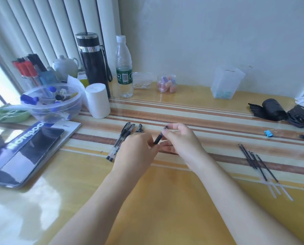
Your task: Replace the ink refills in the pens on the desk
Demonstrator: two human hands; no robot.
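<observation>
Plenty of containers on this desk (165,191), so I'll go left to right from my remote feed. Far left, a clear plastic bowl (54,110) holds a jumble of blue-capped markers and small bits I can't make out. Behind it, a clear holder (30,75) stands packed with red and black markers. A phone (27,154) lies on a notebook (68,127) in front of the bowl. Next come a grey teapot (65,66), a tall black flask (94,64) with its lid on, a white paper roll (97,100) standing just in front of the flask, and a clear water bottle (124,68) with a white cap and green label. Just beside the bottle sits a low clear box (142,80) with what look like cotton swabs in it, then a small jar (167,84) of pastel pieces, too blurry to name.

Mid-desk, three pens (120,142) lie side by side, the rightmost partly hidden behind the left hand (135,151). Both hands are on a fourth pen (158,137), tilted with its tip end up and to the right. The left hand wraps the lower barrel and the right hand (179,140) pinches the tip end.

Further right, a frosted square cup (226,83) by the wall has something teal at the bottom. Near the right edge several ink refills (259,165) lie in a loose fan — well apart from the pens — with a black roll (271,109) and a cable tangle (301,117) behind them.
</observation>
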